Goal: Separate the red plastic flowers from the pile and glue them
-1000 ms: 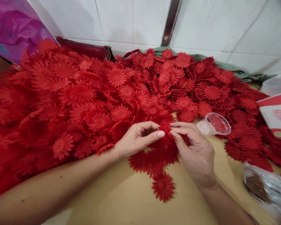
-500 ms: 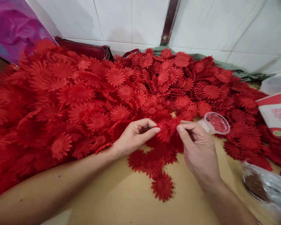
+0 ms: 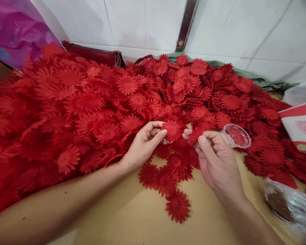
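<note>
Between thumb and fingers, my left hand (image 3: 149, 140) pinches a red petal piece (image 3: 172, 130), flat and shaped like a daisy. Another red petal piece (image 3: 196, 135) is held in my right hand (image 3: 217, 159), partly hidden behind the thumb. A small gap separates the two pieces. Below the hands, several loose red petal pieces (image 3: 166, 180) lie on the tan table (image 3: 132, 211), and a single one (image 3: 177, 206) sits closest to me. A big heap of the same petal pieces (image 3: 107, 132) spreads behind and to the left of my hands.
A clear plastic cup (image 3: 236, 136) lies beyond my right hand. At the right are a red-and-white packet (image 3: 299, 124) and a clear plastic bag (image 3: 293, 207) with something brown. A dark red bag (image 3: 91, 53) rests by the tiled wall (image 3: 127, 20); purple fabric (image 3: 17, 27) is far left.
The red pieces held together between my hands are now apart, one in each hand. My left hand has risen slightly, and the right fingers have opened out behind their piece.
</note>
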